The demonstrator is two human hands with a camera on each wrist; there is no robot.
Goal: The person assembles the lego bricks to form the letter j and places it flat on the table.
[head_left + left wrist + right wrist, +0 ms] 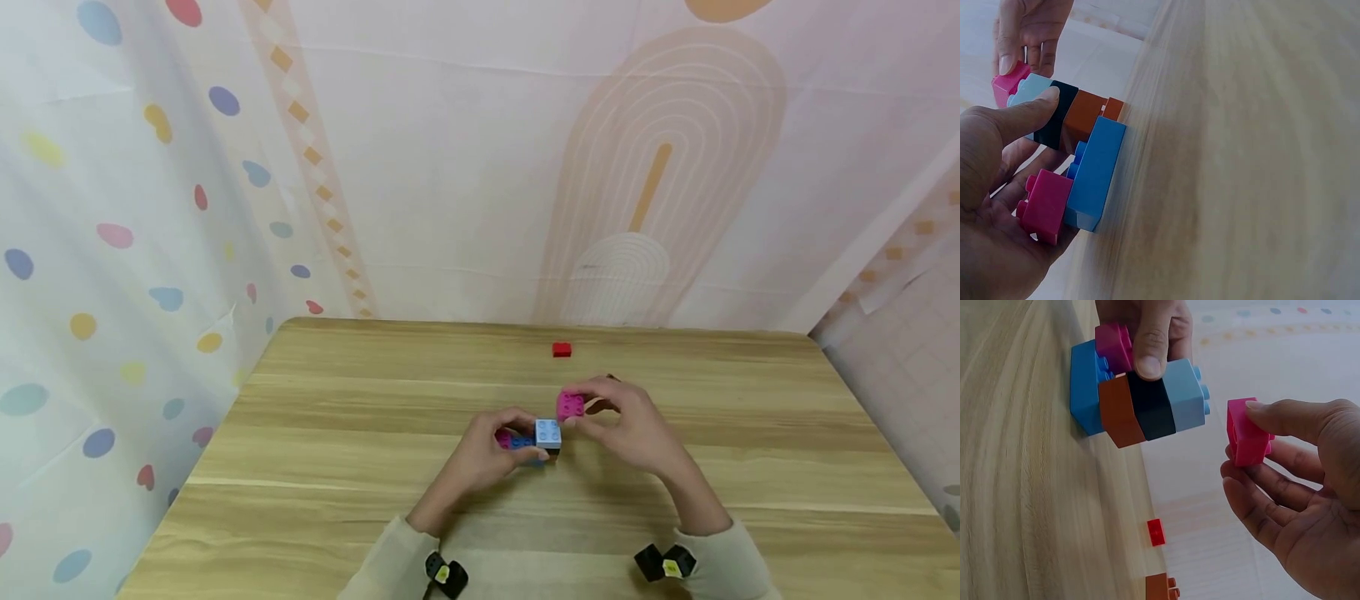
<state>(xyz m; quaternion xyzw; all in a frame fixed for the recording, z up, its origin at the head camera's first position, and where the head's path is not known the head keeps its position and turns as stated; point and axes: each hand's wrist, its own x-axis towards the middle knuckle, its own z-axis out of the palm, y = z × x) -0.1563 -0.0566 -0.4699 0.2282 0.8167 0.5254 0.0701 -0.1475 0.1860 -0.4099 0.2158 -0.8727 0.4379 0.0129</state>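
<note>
My left hand (487, 450) grips a built block assembly, thumb pressed on the black brick (1150, 403). Its base is a long blue brick (1097, 172) with a magenta brick (1047, 206) on one end. On the other end an orange-brown brick (1121, 409), the black one and a light blue brick (1185, 394) are stacked. Between thumb and fingers my right hand (630, 425) pinches a pink brick (1249, 431). In the right wrist view a gap separates this brick from the light blue brick's studs, its hollow side turned towards them.
A small red brick (562, 350) lies near the back of the wooden table (337, 392). Another orange-brown brick (1157, 587) shows at the bottom of the right wrist view, mostly hidden behind my right hand in the head view. A patterned curtain (465, 183) hangs behind the table.
</note>
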